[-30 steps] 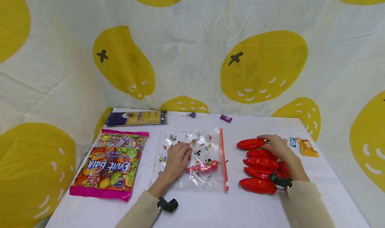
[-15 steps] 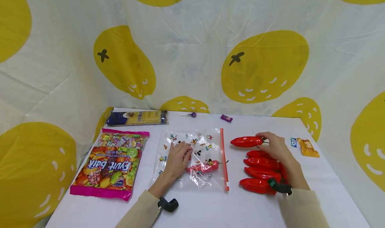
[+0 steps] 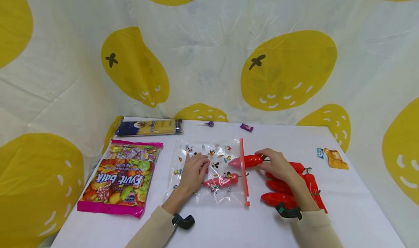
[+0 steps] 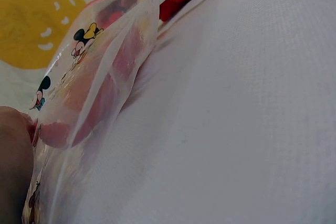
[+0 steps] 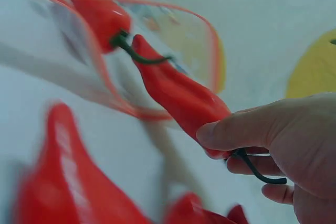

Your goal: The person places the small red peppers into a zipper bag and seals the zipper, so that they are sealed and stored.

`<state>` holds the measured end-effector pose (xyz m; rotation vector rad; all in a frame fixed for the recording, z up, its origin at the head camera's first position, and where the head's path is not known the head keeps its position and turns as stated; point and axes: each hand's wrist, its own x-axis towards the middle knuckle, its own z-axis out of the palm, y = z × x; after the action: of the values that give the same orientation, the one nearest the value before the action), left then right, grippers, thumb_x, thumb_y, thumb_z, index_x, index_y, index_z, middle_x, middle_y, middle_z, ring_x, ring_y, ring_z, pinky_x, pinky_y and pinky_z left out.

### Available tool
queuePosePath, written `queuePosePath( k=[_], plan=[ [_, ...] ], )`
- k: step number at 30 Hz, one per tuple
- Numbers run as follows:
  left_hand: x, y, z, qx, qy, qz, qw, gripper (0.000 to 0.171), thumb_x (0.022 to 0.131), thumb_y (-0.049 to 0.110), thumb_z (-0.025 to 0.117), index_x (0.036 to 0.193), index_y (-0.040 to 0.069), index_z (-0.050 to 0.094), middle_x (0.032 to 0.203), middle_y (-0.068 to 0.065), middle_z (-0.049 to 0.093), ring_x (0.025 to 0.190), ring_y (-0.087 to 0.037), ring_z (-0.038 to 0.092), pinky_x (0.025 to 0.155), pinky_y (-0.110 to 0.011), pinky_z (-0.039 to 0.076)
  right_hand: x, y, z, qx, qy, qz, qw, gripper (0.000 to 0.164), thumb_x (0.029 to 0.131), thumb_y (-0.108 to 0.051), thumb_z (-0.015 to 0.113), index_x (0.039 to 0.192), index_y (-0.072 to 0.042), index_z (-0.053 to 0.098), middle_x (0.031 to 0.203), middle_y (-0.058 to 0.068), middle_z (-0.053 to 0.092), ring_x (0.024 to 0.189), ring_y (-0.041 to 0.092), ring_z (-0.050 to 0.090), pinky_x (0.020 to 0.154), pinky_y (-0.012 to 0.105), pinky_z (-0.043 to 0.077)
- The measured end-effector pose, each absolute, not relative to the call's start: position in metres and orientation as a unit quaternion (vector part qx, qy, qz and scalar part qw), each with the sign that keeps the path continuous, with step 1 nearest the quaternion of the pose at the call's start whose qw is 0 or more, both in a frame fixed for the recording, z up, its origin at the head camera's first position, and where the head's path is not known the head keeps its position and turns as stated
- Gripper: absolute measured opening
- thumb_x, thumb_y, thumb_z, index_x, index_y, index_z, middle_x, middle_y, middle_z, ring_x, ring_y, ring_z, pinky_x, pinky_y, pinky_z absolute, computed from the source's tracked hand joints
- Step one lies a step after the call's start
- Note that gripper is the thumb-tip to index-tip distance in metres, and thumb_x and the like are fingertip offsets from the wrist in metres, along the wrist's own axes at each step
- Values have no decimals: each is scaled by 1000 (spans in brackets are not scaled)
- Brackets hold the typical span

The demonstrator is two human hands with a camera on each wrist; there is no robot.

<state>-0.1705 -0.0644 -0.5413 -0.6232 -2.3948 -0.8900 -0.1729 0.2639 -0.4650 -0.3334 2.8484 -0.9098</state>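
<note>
A clear zip bag (image 3: 183,175) printed with cartoon figures lies at mid-table, its red-edged mouth (image 5: 215,61) gaping. Inside it lies one red chili pepper (image 3: 226,181), its stem poking out. My left hand (image 3: 194,173) grips the upper film near the bag's middle; its fingertips are partly hidden. In the left wrist view the film rises towards that hand (image 4: 13,161). My right hand (image 3: 276,163) pinches a second chili pepper (image 5: 181,100) by its stem end, thumb on top. That pepper's tip is within the bag's mouth.
Several more red chili peppers (image 3: 278,200) lie under and around my right forearm. A fruit candy bag (image 3: 119,179) is on the left, and a noodle pack (image 3: 148,128) behind it. A lollipop (image 3: 210,124), a purple candy (image 3: 246,127) and an orange wrapper (image 3: 335,159) lie farther out.
My right hand has lifted the rearmost pepper from the group and carried it left, its tip now inside the bag's mouth. The left hand stays in place on the bag.
</note>
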Motion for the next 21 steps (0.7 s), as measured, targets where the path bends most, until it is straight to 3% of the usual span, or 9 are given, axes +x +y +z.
queuePosePath(
  k=[11,17,21],
  plan=[
    [-169,-63,-542,-220,-885,-326,249,10,92,25,59,97,21,66,111,2,67,118,-30,58,103,-70,27,-166,224,-490,-133,925,-344,94,46,81,-34,72,124,-23,59,107,-6,66,99,13,59,84,33,56],
    [-168,-63,-540,-218,-887,-320,252,10,91,24,60,97,20,67,112,1,67,117,-31,58,102,-70,27,-162,213,-492,-144,899,-394,125,32,82,-29,71,113,-26,64,100,-6,67,92,16,56,70,25,55],
    [-170,-63,-538,-216,-888,-316,253,10,91,24,61,98,21,67,113,1,66,118,-31,57,102,-70,27,-159,209,-493,-131,879,-427,170,30,85,-25,69,114,-29,63,103,-6,67,94,18,58,72,26,56]
  ],
)
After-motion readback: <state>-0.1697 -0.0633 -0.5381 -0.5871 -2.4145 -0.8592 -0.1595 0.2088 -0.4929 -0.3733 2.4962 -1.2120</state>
